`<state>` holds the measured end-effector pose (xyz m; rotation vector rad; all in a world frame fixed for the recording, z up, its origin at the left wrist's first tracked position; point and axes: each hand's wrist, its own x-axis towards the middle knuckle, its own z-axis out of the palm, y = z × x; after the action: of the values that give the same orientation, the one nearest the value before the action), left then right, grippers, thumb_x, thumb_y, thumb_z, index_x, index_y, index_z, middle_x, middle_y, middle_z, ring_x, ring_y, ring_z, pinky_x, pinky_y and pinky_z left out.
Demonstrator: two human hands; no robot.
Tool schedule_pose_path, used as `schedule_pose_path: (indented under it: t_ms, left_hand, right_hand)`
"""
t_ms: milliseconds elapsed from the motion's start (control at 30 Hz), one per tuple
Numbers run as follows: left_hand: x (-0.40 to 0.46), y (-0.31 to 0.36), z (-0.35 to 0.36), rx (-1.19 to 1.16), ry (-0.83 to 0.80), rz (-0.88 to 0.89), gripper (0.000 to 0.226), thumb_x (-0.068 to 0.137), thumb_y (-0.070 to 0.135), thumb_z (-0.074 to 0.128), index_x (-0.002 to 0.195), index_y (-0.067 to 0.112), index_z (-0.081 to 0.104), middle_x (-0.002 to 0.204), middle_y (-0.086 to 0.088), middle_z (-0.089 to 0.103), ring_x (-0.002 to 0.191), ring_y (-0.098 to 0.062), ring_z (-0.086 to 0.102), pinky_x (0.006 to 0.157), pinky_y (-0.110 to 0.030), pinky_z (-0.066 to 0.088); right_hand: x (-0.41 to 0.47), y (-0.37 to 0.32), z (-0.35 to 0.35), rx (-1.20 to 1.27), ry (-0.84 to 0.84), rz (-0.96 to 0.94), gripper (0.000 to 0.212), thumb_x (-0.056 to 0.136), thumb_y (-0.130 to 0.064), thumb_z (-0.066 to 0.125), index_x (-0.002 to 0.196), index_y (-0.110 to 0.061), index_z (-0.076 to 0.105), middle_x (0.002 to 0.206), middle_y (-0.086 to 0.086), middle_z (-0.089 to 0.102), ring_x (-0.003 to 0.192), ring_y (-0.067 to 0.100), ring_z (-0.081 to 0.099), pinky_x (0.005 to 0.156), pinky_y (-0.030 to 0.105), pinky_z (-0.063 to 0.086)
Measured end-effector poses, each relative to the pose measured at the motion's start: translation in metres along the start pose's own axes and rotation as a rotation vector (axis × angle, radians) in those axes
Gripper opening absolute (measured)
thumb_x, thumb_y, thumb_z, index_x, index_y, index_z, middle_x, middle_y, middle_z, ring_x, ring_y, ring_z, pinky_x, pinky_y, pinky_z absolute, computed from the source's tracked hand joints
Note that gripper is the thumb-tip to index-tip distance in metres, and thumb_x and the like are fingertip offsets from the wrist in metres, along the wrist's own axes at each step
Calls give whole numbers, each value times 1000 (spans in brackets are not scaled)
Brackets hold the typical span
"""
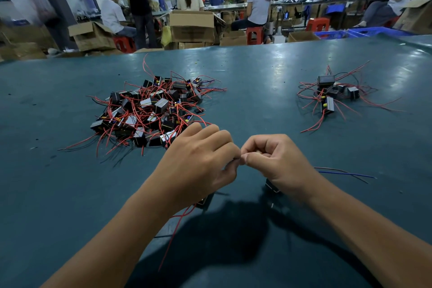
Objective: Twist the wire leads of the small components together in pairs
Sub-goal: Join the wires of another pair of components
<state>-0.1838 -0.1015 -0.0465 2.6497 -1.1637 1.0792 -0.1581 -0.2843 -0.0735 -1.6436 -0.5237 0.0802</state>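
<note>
— Teal matting covers the table [257,72] where a worker's left hand [198,161] and right hand [278,159] meet knuckle to knuckle. What are they holding?

— Fingers [251,160] of both hands are curled tight, pinching something fine between the tips; the wire ends there are too small to make out. A black component [205,201] hangs under the left wrist, another [272,186] under the right.

— Which way do the leads run?

— A red lead [174,229] trails from the left component toward the worker. Blue and black leads [346,173] stretch rightward from behind the right hand, lying flat.

— And the stock?

— A large pile of components [149,110] sits far left, a smaller pile [332,94] far right, well apart. Open cardboard boxes [191,25] stand beyond the table; their contents cannot be seen.
</note>
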Motion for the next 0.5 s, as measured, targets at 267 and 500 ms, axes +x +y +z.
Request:
schedule_pose_path:
  t_ms: [267, 500]
  left_hand:
    - [3, 6, 4, -221, -76, -186, 12, 87, 13, 60, 80, 7, 67, 77, -4, 58, 72, -22, 53, 65, -33, 44]
    - [2, 14, 5, -605, -203, -648, 8, 85, 10, 67, 78, 11, 67, 60, 12, 52, 52, 0, 44, 53, -11, 32]
  right_hand:
    - [-2, 0, -1, 11, 12, -15, 25, 88, 11, 58, 70, -6, 61, 45, -16, 33, 43, 0, 21, 43, 11, 19]
    - [-6, 5, 0, -247, 43, -200, 10, 77, -14, 62, 68, -17, 62, 53, -7, 40, 49, 6, 29, 49, 18, 25]
